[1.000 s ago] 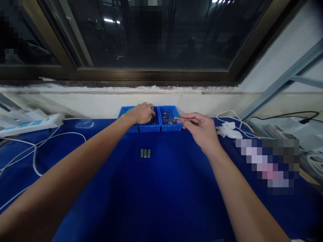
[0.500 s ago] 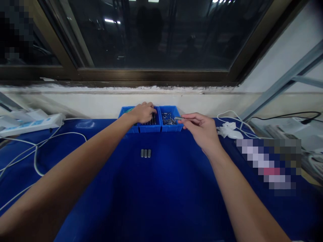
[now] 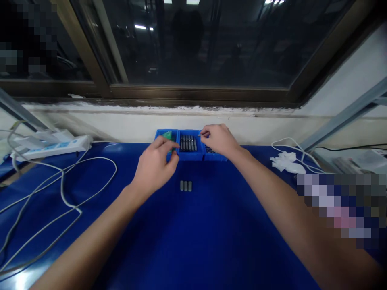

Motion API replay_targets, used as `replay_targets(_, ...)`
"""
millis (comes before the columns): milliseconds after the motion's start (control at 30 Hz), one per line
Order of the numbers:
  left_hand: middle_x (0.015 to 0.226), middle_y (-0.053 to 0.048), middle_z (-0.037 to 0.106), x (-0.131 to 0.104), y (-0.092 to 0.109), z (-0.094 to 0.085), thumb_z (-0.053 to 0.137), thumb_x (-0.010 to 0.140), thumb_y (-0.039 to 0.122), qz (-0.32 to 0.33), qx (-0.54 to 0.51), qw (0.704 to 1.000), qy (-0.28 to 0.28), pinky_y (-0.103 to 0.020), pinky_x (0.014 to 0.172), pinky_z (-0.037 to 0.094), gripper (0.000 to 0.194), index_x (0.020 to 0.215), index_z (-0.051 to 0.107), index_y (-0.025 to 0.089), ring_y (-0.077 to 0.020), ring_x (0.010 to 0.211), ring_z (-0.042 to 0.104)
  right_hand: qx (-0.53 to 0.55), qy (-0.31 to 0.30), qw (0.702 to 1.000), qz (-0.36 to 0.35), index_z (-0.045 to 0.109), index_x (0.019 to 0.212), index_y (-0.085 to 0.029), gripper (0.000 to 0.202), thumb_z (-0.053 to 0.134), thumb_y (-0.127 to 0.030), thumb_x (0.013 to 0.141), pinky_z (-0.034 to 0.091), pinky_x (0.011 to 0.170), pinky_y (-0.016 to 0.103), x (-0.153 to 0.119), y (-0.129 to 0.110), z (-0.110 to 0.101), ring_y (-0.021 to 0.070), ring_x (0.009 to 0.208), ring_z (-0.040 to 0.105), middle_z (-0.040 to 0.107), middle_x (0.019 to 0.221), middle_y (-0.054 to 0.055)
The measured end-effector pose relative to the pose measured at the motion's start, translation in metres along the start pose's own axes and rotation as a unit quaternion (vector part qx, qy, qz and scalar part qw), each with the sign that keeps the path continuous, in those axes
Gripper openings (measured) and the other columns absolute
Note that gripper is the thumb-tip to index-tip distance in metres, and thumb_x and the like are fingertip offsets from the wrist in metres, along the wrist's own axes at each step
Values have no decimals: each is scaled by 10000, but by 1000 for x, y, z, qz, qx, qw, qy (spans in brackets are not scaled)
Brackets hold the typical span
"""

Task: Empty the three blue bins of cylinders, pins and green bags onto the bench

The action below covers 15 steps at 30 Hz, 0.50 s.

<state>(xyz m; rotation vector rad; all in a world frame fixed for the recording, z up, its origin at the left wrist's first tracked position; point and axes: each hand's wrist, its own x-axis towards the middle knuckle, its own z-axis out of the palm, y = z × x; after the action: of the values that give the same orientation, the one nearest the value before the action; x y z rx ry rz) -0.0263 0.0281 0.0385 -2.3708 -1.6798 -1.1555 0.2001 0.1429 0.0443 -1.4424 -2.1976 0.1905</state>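
My left hand is in front of the left blue bin, which has a green bag in it. Its fingers are bent and the thumb is close to the index finger; whatever lies between them is hidden. Above the border of the middle and right bins, my right hand pinches a small metal rod, of which only an end shows. The middle blue bin holds dark cylinders in a row. Small metal pins lie in the right blue bin, partly covered by my right hand.
Three short grey cylinders stand side by side on the blue tabletop. A white power strip and loose cables lie at left. Crumpled white plastic lies at right. The wall rises behind the bins.
My left hand has pulled back from the middle bin, toward me and left, uncovering the dark cylinders. My right hand has moved left over the bins. The view has shifted slightly.
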Motion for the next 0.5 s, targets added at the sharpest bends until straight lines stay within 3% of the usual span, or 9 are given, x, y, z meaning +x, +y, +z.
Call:
replay_targets(167,1011,-75,674,-44,-8,0,511,981,180,49,-35,998,33,-394,811,602,220,1051,718,198,-218,919,697,-232,-98,966,-60,815,1088,-146,299,574,-149,912,504,788,407,27,-22,10,312,959,680,761,1046,202)
replay_targets(333,1012,-63,673,-60,-12,-1,524,984,171,37,-71,996,32,-373,801,609,199,1052,702,229,-202,915,704,-298,-137,939,-98,821,1024,-77,291,573,-49,875,467,857,448,35,-41,14,371,1098,602,742,973,246)
replay_targets(500,1033,-71,663,-60,-10,-4,528,986,170,42,-86,995,27,-383,812,614,196,1064,696,235,-206,933,699,-342,-149,920,-122,824,1036,-83,312,569,-32,864,450,901,471,41,-40,24,382,1157,548,737,967,236)
